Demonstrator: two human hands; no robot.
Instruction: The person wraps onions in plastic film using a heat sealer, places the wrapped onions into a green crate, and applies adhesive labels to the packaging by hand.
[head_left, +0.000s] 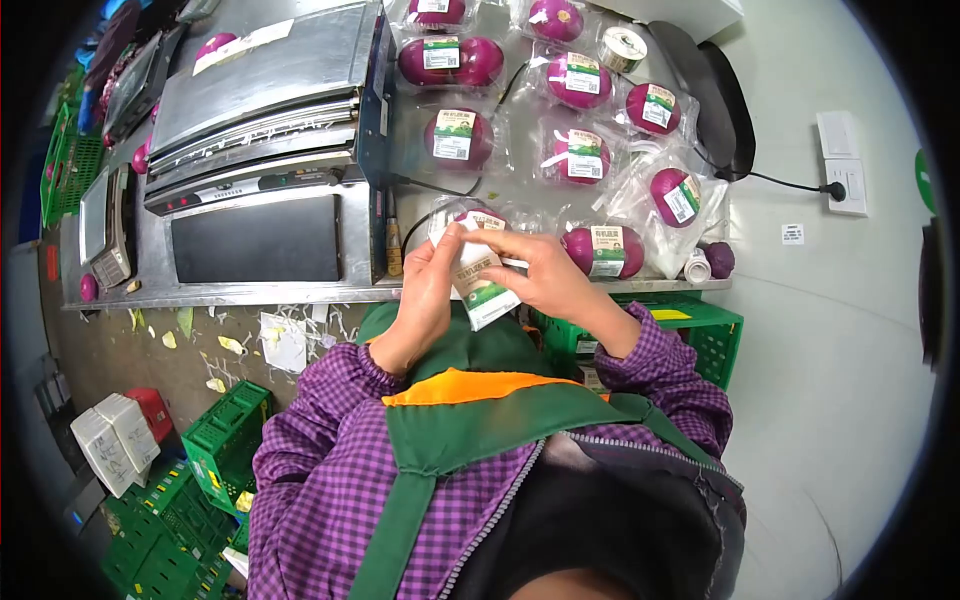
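Between my two hands is a printed label [487, 300] with a white top and a green band, its lower corner hanging over the table's front edge. My left hand [424, 298] pinches it from the left side near its top. From the right, my right hand [545, 272] grips it with bent fingers, which cover part of the print. Just behind my fingers lies a wrapped purple vegetable [484, 216], mostly hidden. To the right of my right hand sits a labelled pack of purple vegetables [603, 250] in clear plastic.
Several labelled purple packs [460, 139] cover the metal table. A wrapping machine [255, 240] stands at left, with a cable running behind my hands. A tape roll [622, 48] lies at the back. Green crates [690, 330] stand below; a wall socket [846, 188] is at right.
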